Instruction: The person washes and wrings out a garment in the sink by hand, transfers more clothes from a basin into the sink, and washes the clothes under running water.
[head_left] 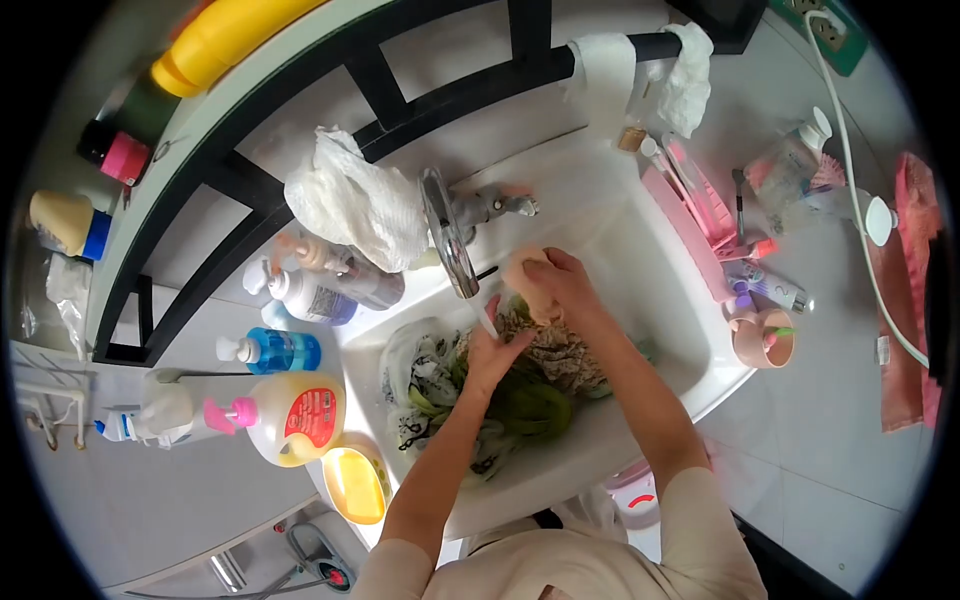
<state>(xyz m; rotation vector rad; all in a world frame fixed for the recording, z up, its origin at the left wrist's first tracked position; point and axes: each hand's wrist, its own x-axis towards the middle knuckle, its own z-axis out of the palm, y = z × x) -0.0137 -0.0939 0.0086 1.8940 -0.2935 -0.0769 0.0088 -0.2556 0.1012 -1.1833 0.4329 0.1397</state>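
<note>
My right hand (567, 288) is closed on a small peach-coloured bunched cloth (532, 284), just right of the tap; its exact kind does not show. Under the spout of the chrome tap (452, 245), my left hand (493, 352) is open, thumb and fingers apart, holding nothing I can see. Both hands are over the white sink (660, 330). Below them lies a heap of wet-looking clothes: a green garment (535, 412), a brown patterned one (565, 352) and a white one with black print (420, 375), partly hidden by my left arm.
Left of the sink stand a pink-pump detergent bottle (295, 418), a blue pump bottle (283, 351) and a bowl with yellow soap (357, 484). A white towel (355, 200) hangs on the black rack (375, 85) behind the tap. A pink cup (762, 340) stands right of the sink.
</note>
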